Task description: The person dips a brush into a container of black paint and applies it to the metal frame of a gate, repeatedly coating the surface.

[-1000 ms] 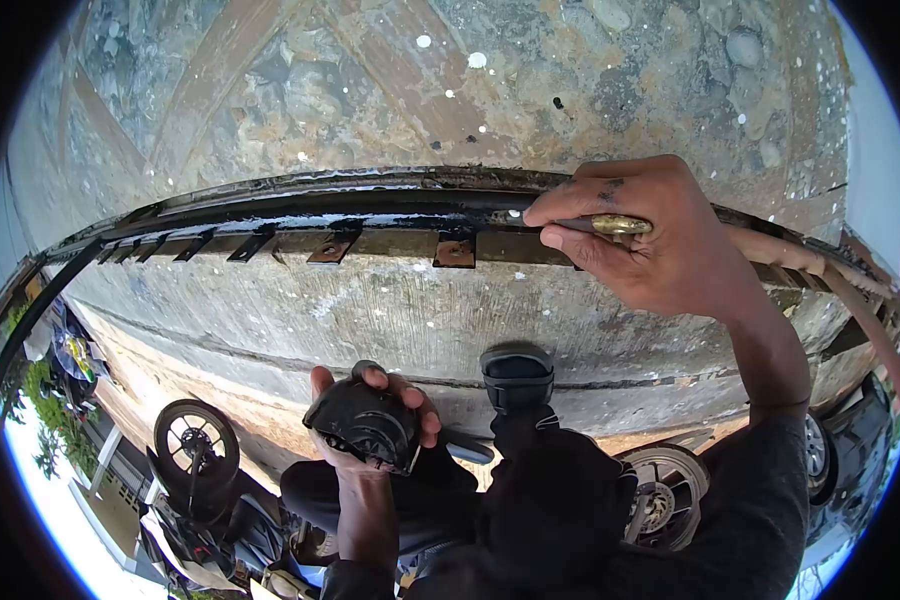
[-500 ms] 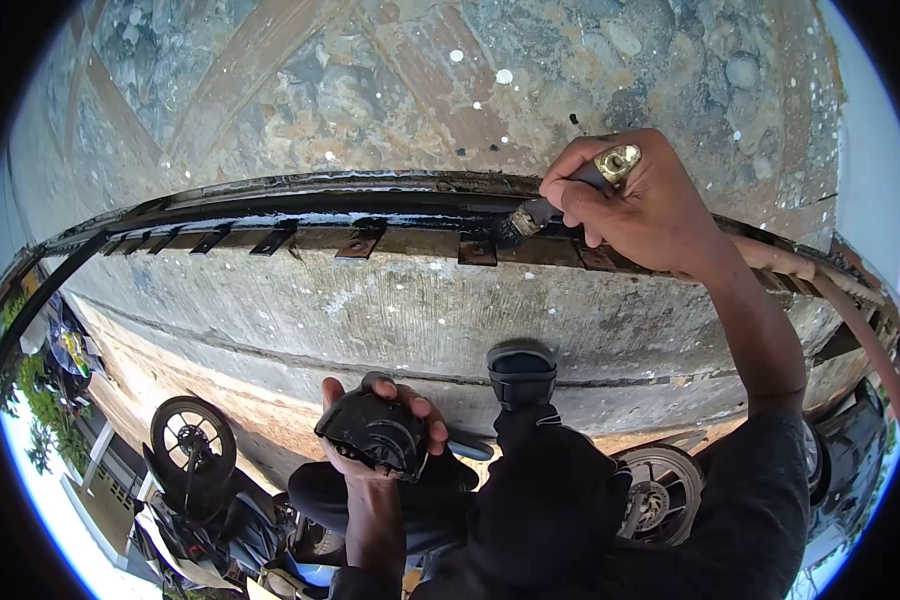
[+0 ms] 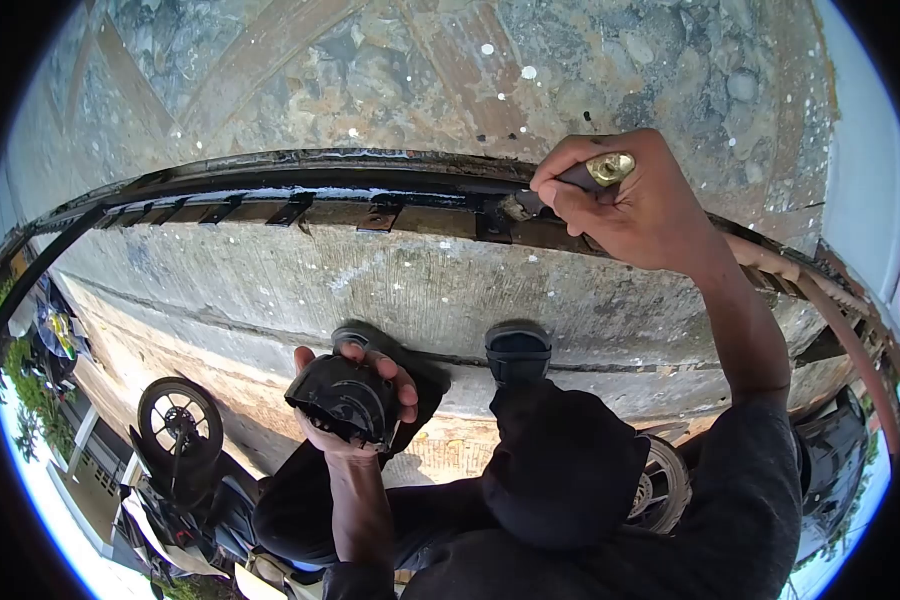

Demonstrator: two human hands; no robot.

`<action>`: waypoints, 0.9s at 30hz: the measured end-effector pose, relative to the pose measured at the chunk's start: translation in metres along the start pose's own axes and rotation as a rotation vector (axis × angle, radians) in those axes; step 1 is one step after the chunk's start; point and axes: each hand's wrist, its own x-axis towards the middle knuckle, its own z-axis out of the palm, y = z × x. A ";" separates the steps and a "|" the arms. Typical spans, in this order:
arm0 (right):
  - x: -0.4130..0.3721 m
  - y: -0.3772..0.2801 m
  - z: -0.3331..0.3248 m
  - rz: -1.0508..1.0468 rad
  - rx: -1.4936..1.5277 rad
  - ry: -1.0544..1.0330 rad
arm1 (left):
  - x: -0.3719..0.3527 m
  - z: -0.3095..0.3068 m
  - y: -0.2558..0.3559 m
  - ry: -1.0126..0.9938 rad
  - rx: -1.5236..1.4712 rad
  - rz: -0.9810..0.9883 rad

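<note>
My right hand (image 3: 642, 208) is closed around a paintbrush (image 3: 582, 180) with a dark handle and a yellowish end. Its bristles (image 3: 513, 209) touch the long metal rail (image 3: 410, 190), beside one of the flat metal tabs (image 3: 493, 226). Glossy black paint coats the rail to the left of the brush. Lower down, my left hand (image 3: 407, 392) grips a black paint container (image 3: 345, 400) from beneath, fingers curled over its far side. The container looks rough-edged, and its inside is mostly hidden from view.
A stone-patterned surface (image 3: 370, 90) with white spots borders the rail. Concrete (image 3: 420, 285) lies on the near side, with my two shoes (image 3: 519, 345) on it. Motorcycles (image 3: 180, 435) stand behind at lower left and right. A brownish pipe (image 3: 840, 300) runs at the right.
My left foot has come forward onto the concrete. The left hand and container have shifted left and slightly up in view. The brush has moved slightly left along the rail. The view has shifted.
</note>
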 end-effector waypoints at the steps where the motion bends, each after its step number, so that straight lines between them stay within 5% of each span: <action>1: 0.001 -0.001 0.002 0.067 0.091 0.088 | 0.000 -0.002 0.002 -0.001 0.000 0.001; 6: -0.008 0.022 0.020 0.331 0.344 0.214 | 0.001 -0.005 0.002 0.026 -0.017 -0.026; 10: -0.011 0.025 0.008 0.271 0.369 0.461 | -0.002 -0.009 0.005 0.034 -0.047 -0.021; 14: -0.013 0.034 0.012 0.391 0.357 0.288 | 0.002 -0.012 0.007 0.056 -0.123 -0.018; 18: -0.018 0.032 0.006 0.266 0.356 0.432 | 0.002 -0.013 0.008 0.097 -0.119 -0.025; 22: -0.019 0.034 0.012 0.322 0.319 0.261 | 0.009 -0.012 0.009 0.072 -0.128 -0.059; 27: -0.022 0.030 0.017 0.229 0.300 0.339 | 0.008 -0.015 0.013 0.055 -0.133 -0.057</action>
